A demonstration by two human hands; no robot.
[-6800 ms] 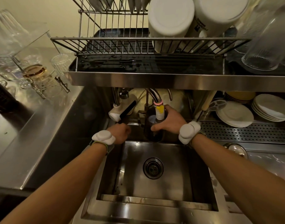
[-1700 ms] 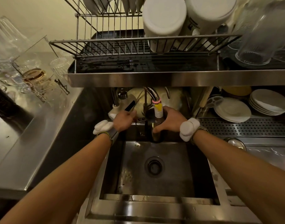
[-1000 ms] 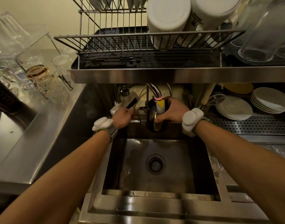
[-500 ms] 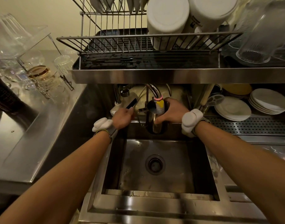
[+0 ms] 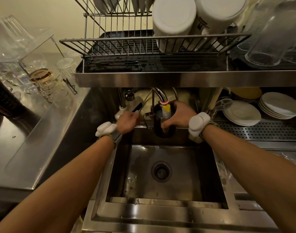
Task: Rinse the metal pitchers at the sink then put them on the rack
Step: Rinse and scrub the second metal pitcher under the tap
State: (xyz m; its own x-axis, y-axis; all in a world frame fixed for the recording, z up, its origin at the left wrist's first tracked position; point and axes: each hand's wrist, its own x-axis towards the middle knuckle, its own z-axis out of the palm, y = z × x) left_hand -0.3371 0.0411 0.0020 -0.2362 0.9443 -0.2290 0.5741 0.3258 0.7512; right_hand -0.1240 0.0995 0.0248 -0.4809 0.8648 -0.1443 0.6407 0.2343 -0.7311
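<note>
My right hand (image 5: 178,116) grips a dark metal pitcher (image 5: 158,122) upright at the back of the sink (image 5: 182,179), directly under the faucet spout with its yellow tip (image 5: 165,109) inside the pitcher's mouth. The pitcher's handle (image 5: 146,121) points left. My left hand (image 5: 128,121) is closed on the black faucet lever (image 5: 137,107) beside a white fitting. Above the sink runs the wire dish rack (image 5: 144,46) on a steel shelf; its left half holds nothing, its right half holds white containers.
White containers (image 5: 174,19) and upturned glasses (image 5: 268,42) fill the rack's right side. Stacked plates (image 5: 278,105) sit on the perforated drainboard at right. Glassware (image 5: 43,78) crowds the steel counter at left. The sink drain (image 5: 161,171) lies below.
My left hand rose from the sink's rim to the faucet lever. The right hand lifted the pitcher slightly higher around the spout. Over the last half second almost nothing has shifted.
</note>
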